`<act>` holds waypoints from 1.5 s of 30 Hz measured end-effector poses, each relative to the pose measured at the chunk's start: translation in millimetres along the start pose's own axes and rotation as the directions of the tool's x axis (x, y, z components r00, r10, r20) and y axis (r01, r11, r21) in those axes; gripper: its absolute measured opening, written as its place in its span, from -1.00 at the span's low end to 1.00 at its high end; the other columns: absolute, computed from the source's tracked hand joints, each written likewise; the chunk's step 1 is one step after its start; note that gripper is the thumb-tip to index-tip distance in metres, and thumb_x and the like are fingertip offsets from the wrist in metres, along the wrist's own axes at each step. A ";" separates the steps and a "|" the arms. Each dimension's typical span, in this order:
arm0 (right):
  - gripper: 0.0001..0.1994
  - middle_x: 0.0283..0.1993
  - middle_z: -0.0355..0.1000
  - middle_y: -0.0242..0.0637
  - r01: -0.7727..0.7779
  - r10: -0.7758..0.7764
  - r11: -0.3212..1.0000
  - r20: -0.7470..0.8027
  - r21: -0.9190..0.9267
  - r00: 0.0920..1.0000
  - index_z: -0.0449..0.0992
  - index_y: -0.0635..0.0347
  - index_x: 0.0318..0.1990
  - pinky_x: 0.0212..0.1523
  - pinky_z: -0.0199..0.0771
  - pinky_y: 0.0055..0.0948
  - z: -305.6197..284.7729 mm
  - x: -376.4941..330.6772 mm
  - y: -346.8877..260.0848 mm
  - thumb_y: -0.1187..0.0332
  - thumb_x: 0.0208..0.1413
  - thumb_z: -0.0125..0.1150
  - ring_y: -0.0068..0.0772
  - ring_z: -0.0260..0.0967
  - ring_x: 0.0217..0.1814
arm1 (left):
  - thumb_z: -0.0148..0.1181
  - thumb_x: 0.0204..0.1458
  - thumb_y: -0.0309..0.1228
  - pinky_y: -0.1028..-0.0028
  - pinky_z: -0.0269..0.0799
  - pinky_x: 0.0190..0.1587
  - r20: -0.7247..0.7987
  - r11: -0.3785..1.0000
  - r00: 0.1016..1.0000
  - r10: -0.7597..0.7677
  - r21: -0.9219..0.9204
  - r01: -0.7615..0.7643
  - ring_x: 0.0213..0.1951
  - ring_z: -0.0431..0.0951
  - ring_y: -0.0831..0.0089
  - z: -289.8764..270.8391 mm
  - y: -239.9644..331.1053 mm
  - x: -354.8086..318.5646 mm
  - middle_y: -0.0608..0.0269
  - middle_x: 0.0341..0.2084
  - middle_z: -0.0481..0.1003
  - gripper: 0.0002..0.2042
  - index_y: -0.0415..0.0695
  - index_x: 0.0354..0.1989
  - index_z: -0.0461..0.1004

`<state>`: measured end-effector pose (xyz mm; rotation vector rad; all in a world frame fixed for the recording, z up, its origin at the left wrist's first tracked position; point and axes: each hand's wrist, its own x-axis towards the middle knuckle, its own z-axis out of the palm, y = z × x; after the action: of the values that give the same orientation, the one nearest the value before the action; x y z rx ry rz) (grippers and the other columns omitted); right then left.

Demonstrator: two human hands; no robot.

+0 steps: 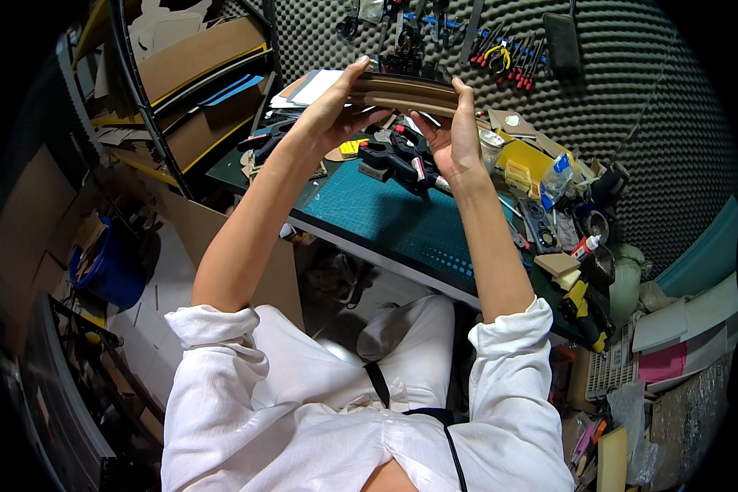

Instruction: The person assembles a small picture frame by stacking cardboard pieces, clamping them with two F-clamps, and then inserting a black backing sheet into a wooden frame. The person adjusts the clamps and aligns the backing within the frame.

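Raised over the far side of the desk is a curved, brown layered piece (pixel 406 97) with a dark upper edge; I cannot tell whether it is wood or board. Its left end is gripped by my left hand (pixel 336 108), thumb on top and fingers underneath. My right hand (pixel 455 135) clasps the right end in the same way, so the piece spans between both hands. Below it, black spring clamps (pixel 402 162) lie on a teal cutting mat (pixel 353 205). Parts of the desk behind the piece are hidden.
Glue bottle (pixel 586 246), yellow-and-black tool (pixel 584 307) and assorted scraps crowd the desk's right side. White sheets (pixel 316 86) lie at the back left. Shelves of cardboard (pixel 197 61) stand left, above a blue bin (pixel 111 266). Pliers (pixel 498 57) hang on the foam wall.
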<state>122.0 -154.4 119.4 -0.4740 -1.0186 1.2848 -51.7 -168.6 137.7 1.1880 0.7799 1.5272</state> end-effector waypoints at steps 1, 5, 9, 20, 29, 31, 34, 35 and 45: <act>-0.40 -0.08 0.37 -0.11 -0.003 0.003 1.000 0.000 0.000 1.000 0.32 0.31 0.01 -0.16 0.73 -0.51 0.4 -0.4 -0.2 -0.14 0.16 0.08 -0.37 0.48 -0.04 | 0.13 0.19 0.03 0.42 0.71 -0.11 0.000 1.000 1.000 0.001 0.010 -0.001 -0.10 0.63 0.16 -0.5 -0.2 0.6 -0.10 -0.14 0.46 -0.45 -0.32 -0.03 0.35; -0.41 -0.08 0.38 -0.12 0.002 -0.002 1.000 0.001 0.015 1.000 0.32 0.30 0.01 -0.15 0.72 -0.50 -0.9 1.2 1.7 -0.14 0.18 0.07 -0.37 0.49 -0.03 | -0.13 0.26 0.13 0.39 0.69 -0.06 0.030 0.994 0.998 -0.063 -0.087 0.066 -0.03 0.59 0.10 -4.1 -1.0 3.4 -0.20 -0.08 0.45 -0.33 -0.41 0.05 0.30; -0.42 -0.08 0.39 -0.12 -0.008 0.008 1.000 0.005 0.018 1.000 0.32 0.30 0.01 -0.15 0.72 -0.50 0.3 1.6 1.3 -0.13 0.19 0.06 -0.36 0.49 -0.02 | -0.29 0.30 0.15 0.37 0.68 -0.03 0.019 0.991 0.997 -0.070 -0.115 0.072 0.03 0.56 0.08 -2.5 -0.9 0.0 -0.24 -0.06 0.44 -0.27 -0.47 0.12 0.24; -0.37 -0.11 0.38 -0.14 -0.074 0.074 0.997 -0.019 0.026 0.997 0.33 0.33 0.00 -0.20 0.72 -0.57 -6.2 -15.6 22.5 -0.17 0.16 0.09 -0.38 0.50 -0.11 | 0.17 0.14 0.04 0.40 0.70 -0.09 0.017 0.991 0.994 -0.105 -0.075 0.106 -0.06 0.60 0.18 -25.6 -21.1 -11.5 -0.09 -0.10 0.41 -0.43 -0.28 0.01 0.30; -0.48 -0.13 0.45 -0.24 -0.295 0.299 0.952 -0.033 0.087 0.954 0.38 0.21 -0.07 -0.17 0.67 -0.46 -36.6 -71.0 96.8 -0.13 0.18 0.12 -0.41 0.50 -0.10 | 0.11 0.17 0.06 0.48 0.67 -0.11 -0.138 0.965 0.956 -0.259 0.006 0.262 -0.12 0.61 0.41 -69.7 -85.7 -70.0 0.12 -0.17 0.51 -0.45 -0.25 0.01 0.41; -0.50 -0.13 0.46 -0.23 -0.341 0.345 0.935 -0.030 0.099 0.938 0.38 0.19 -0.09 -0.15 0.67 -0.45 -47.5 -85.9 112.8 -0.13 0.19 0.12 -0.40 0.51 -0.10 | 0.10 0.19 0.05 0.45 0.67 -0.10 -0.167 0.956 0.941 -0.294 -0.025 0.294 -0.14 0.62 0.40 -74.3 -99.9 -86.0 0.14 -0.19 0.53 -0.48 -0.24 -0.02 0.42; -0.52 -0.14 0.47 -0.21 -0.390 0.396 0.913 -0.032 0.121 0.918 0.38 0.18 -0.11 -0.12 0.66 -0.46 -51.1 -109.6 131.0 -0.11 0.21 0.11 -0.38 0.52 -0.11 | 0.08 0.21 0.01 0.41 0.66 -0.08 -0.146 0.943 0.931 -0.334 -0.065 0.328 -0.13 0.62 0.40 -93.0 -122.0 -105.1 0.11 -0.17 0.53 -0.53 -0.24 -0.06 0.42; -0.53 -0.14 0.47 -0.21 -0.407 0.413 0.905 -0.027 0.125 0.910 0.38 0.18 -0.11 -0.12 0.65 -0.46 -52.6 -116.5 135.3 -0.11 0.21 0.11 -0.38 0.52 -0.11 | 0.08 0.22 -0.01 0.40 0.65 -0.07 -0.136 0.939 0.930 -0.343 -0.077 0.335 -0.12 0.62 0.40 -98.8 -128.4 -112.0 0.11 -0.17 0.53 -0.54 -0.24 -0.06 0.42; -0.58 -0.02 0.47 -0.12 -0.527 0.553 0.799 -0.007 0.289 0.833 0.38 0.25 -0.05 0.09 0.61 -0.37 -60.1 -151.8 155.0 0.03 0.27 0.16 -0.30 0.49 0.06 | 0.07 0.25 -0.03 0.39 0.65 -0.08 -0.221 0.918 0.891 -0.397 -0.073 0.391 -0.15 0.63 0.43 -122.7 -165.0 -144.8 0.21 -0.25 0.54 -0.63 -0.13 -0.18 0.36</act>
<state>92.6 -240.4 -86.5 -0.6284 -0.6203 1.8717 -114.1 -249.3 -92.2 0.7750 1.0812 1.3392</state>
